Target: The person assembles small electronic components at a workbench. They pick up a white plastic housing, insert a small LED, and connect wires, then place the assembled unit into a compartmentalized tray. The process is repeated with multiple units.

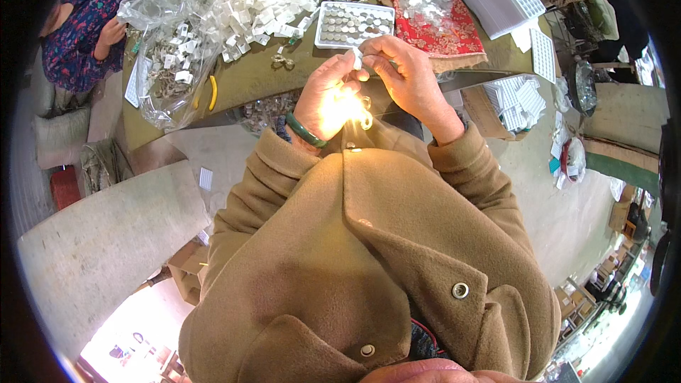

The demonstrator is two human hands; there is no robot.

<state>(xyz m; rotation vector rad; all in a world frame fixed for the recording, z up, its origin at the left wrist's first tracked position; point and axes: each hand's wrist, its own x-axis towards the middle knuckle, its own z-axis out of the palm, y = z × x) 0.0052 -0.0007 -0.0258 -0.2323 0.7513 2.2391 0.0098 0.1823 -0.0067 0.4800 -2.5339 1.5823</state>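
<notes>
In front of my chest, above the table's near edge, my left hand (317, 103) pinches a small white piece (357, 61) between thumb and fingers. A green bangle (306, 130) circles that wrist. Strong glare washes out the left palm, and a thin looped cord (367, 118) dangles below it. My right hand (407, 76) meets the white piece from the other side, thumb and forefinger pressed together; what they pinch is too small to make out. Just beyond both hands lies a white tray (319, 37) with rows of round greyish pieces.
Loose small white pieces (259, 0) are heaped at the far left-centre, beside a clear plastic bag (167, 92). Yellow-handled pliers (213, 92) lie near the left edge. A red patterned cloth (450, 44), stacked white trays (496, 0) and a cardboard box (488, 115) are rightward. Another person's hand (112, 31) is at left.
</notes>
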